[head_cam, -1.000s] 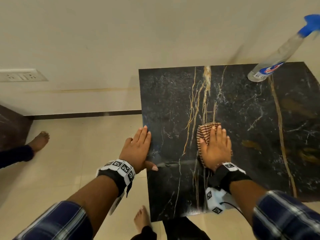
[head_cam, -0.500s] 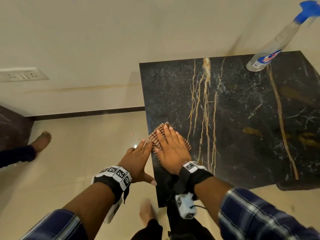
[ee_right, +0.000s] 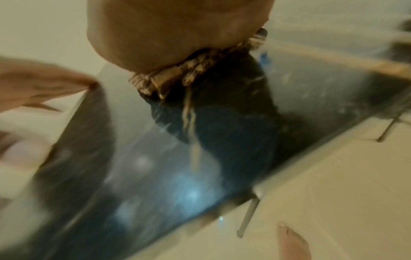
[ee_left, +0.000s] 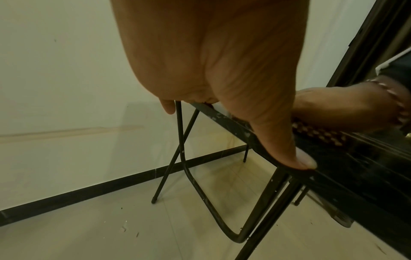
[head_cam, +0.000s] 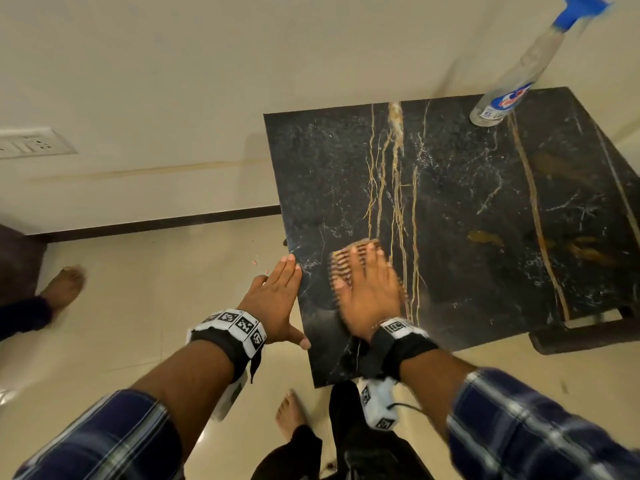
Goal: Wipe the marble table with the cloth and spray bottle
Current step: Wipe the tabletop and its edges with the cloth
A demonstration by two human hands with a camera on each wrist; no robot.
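The black marble table (head_cam: 485, 202) with gold veins fills the right of the head view. My right hand (head_cam: 367, 289) lies flat on a brown checked cloth (head_cam: 341, 263) and presses it to the tabletop near the left edge; the cloth (ee_right: 173, 77) bunches under my palm in the blurred right wrist view. My left hand (head_cam: 277, 296) rests with straight fingers along the table's left edge (ee_left: 233, 126), thumb on the top. A clear spray bottle (head_cam: 509, 84) with a blue trigger stands at the far right corner, away from both hands.
The table stands on thin black folding legs (ee_left: 184, 158) on a cream tiled floor (head_cam: 156, 323), against a cream wall with a dark skirting (head_cam: 156, 225). A socket plate (head_cam: 31, 142) is on the wall. Another person's foot (head_cam: 65, 285) is at the left; my own foot (head_cam: 291, 410) is below the table edge.
My right hand swept the cloth from the table's middle to its left edge, and now a little back to the right. The left hand stays at the left edge.
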